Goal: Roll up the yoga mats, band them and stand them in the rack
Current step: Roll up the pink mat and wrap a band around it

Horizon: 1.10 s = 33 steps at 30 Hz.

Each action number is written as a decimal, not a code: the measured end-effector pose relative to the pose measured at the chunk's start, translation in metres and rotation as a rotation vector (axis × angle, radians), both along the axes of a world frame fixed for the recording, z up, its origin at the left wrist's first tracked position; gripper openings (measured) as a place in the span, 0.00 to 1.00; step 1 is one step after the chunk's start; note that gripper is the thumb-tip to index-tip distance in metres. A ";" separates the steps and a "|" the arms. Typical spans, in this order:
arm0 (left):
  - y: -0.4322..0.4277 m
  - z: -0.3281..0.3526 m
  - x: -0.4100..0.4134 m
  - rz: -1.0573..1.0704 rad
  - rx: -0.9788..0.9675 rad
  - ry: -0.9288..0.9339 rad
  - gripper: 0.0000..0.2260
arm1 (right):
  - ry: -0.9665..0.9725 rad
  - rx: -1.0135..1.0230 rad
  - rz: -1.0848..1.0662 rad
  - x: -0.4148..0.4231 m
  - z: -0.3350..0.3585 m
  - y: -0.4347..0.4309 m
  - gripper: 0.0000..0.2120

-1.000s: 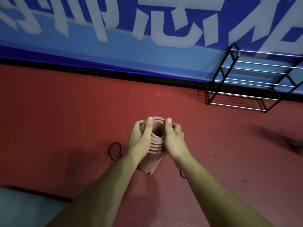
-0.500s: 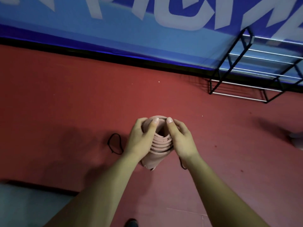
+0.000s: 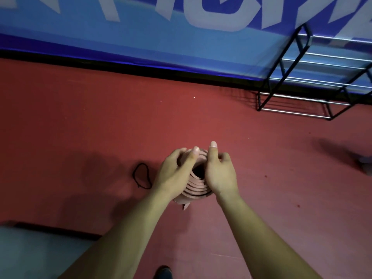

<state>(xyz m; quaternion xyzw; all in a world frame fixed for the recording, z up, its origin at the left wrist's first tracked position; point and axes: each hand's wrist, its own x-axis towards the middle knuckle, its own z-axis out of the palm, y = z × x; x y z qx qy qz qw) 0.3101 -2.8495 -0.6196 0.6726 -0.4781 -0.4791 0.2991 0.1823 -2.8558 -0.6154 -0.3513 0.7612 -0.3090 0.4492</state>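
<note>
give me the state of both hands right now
Left hand: closed on the rolled pink foam yoga mat.
Right hand: closed on the same mat.

Rolled mat (image 3: 196, 187): pink foam, matt, soft layered edges. Floor (image 3: 100, 127): red, matt, finely textured, a few specks. Rack (image 3: 314, 77): black painted frame, shiny bare metal rods. Wall banner (image 3: 141, 43): blue, smooth, slight sheen. Band (image 3: 142, 176): thin black cord.

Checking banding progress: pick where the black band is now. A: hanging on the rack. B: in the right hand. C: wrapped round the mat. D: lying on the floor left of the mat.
D: the band lies as a loose loop on the red floor, left of the mat that both hands hold.
</note>
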 end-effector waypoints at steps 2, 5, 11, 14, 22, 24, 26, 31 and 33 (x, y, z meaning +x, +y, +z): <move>0.000 0.007 -0.008 0.053 0.019 -0.050 0.25 | 0.023 -0.003 0.043 0.006 -0.001 0.004 0.29; -0.002 0.010 -0.013 0.114 0.028 -0.220 0.17 | -0.042 0.026 0.065 0.014 0.002 0.006 0.38; 0.002 -0.002 -0.006 0.128 -0.018 -0.297 0.14 | 0.049 0.021 0.140 0.013 0.003 0.008 0.23; 0.004 -0.010 -0.007 0.152 -0.067 -0.315 0.13 | 0.085 0.011 0.136 0.014 -0.001 0.011 0.22; -0.010 -0.013 -0.007 0.098 -0.061 -0.449 0.21 | 0.037 -0.057 0.006 0.021 -0.016 0.007 0.21; -0.010 -0.014 -0.006 0.076 -0.061 -0.479 0.23 | 0.051 -0.083 -0.029 0.025 -0.020 0.010 0.20; -0.011 -0.013 -0.006 0.060 -0.044 -0.501 0.24 | 0.080 -0.128 -0.057 0.028 -0.023 0.011 0.19; -0.019 -0.005 -0.007 0.077 -0.006 -0.431 0.22 | 0.128 -0.132 -0.047 0.031 -0.025 -0.001 0.19; -0.024 -0.004 -0.004 0.101 0.030 -0.386 0.19 | 0.129 -0.105 -0.020 0.032 -0.025 -0.005 0.20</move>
